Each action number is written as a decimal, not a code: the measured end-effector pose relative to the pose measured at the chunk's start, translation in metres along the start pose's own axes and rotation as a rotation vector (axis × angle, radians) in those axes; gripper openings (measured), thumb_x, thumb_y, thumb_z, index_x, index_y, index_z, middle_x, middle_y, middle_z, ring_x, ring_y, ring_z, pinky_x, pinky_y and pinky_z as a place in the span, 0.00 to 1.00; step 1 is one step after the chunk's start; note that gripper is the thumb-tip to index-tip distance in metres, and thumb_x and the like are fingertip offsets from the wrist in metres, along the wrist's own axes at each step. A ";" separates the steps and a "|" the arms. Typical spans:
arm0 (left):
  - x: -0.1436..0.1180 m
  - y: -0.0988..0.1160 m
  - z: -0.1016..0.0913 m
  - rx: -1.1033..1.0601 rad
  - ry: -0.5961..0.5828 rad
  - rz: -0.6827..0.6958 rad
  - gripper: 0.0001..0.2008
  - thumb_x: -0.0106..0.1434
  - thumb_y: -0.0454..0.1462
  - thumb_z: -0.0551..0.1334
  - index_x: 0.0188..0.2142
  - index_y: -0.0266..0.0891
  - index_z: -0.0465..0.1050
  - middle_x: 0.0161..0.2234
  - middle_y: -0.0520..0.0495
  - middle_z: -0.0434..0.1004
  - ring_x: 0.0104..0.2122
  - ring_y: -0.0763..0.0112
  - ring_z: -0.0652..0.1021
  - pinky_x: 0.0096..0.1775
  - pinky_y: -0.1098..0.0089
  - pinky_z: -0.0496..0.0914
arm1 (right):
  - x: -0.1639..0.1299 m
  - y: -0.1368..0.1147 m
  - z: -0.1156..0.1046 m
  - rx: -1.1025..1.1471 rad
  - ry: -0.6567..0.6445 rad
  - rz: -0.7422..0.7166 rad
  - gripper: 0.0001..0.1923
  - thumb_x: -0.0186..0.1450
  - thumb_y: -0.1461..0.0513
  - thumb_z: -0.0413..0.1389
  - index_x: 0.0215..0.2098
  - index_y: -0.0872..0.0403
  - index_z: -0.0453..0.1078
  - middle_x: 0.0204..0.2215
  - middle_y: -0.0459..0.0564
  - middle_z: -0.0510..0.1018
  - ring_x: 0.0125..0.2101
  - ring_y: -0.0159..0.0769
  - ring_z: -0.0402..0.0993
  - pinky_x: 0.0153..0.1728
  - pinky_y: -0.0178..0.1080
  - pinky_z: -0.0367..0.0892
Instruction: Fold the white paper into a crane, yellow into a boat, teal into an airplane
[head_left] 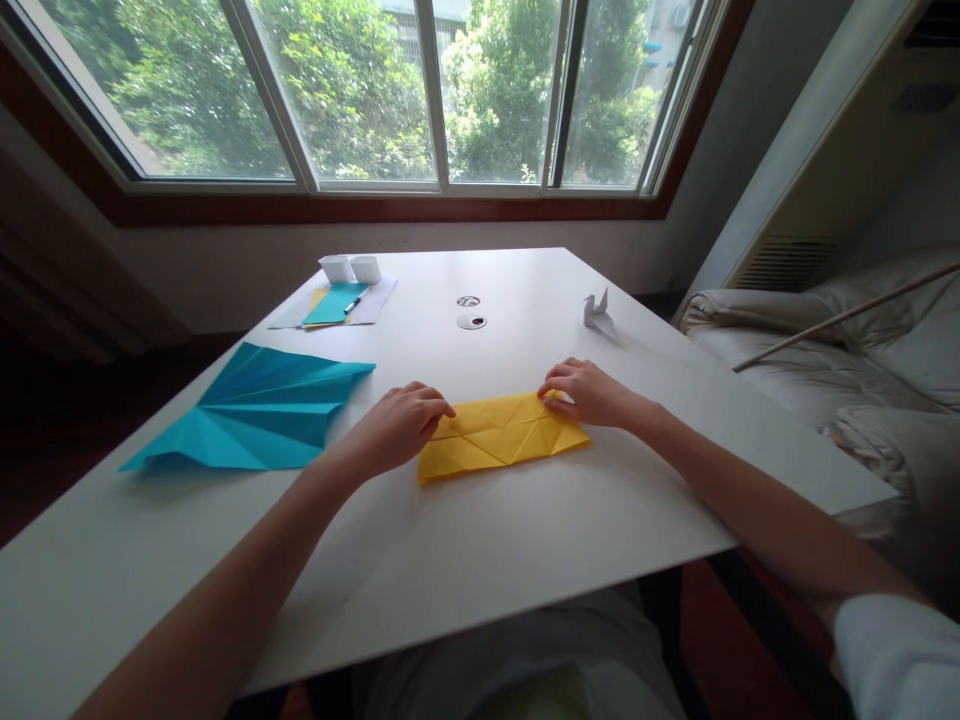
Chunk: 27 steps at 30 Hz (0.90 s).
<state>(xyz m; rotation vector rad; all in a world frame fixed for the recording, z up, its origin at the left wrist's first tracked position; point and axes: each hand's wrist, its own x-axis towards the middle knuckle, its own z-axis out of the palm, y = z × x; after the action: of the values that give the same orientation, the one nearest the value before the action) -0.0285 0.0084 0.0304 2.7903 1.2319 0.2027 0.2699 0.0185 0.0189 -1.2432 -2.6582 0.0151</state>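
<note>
A creased sheet of yellow paper, folded into a long strip, lies across the table in front of me. My left hand has its fingers closed at the strip's upper left corner, the thumb side toward the paper. At the upper right corner, my right hand pinches the edge between thumb and fingers. Diagonal creases form triangles along the strip. To the left of my left hand spreads a larger sheet of blue paper with fan-like creases, partly raised off the table.
On the white table stands a white paper crane at the right. Two round discs lie mid-table. At the far left are white paper boxes, coloured sheets and a pen. A sofa is to the right.
</note>
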 end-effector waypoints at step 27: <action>0.002 0.038 0.029 0.008 -0.133 0.074 0.28 0.64 0.51 0.45 0.60 0.43 0.51 0.61 0.45 0.53 0.58 0.56 0.58 0.55 0.57 0.55 | -0.001 -0.035 0.010 0.125 -0.203 -0.062 0.44 0.54 0.38 0.49 0.62 0.52 0.51 0.56 0.57 0.61 0.54 0.51 0.55 0.53 0.51 0.51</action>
<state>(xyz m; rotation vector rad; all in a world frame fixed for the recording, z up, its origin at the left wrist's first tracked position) 0.0052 -0.0169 0.0067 2.8064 1.1042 0.0160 0.2426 -0.0043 0.0126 -1.1762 -2.8145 0.3097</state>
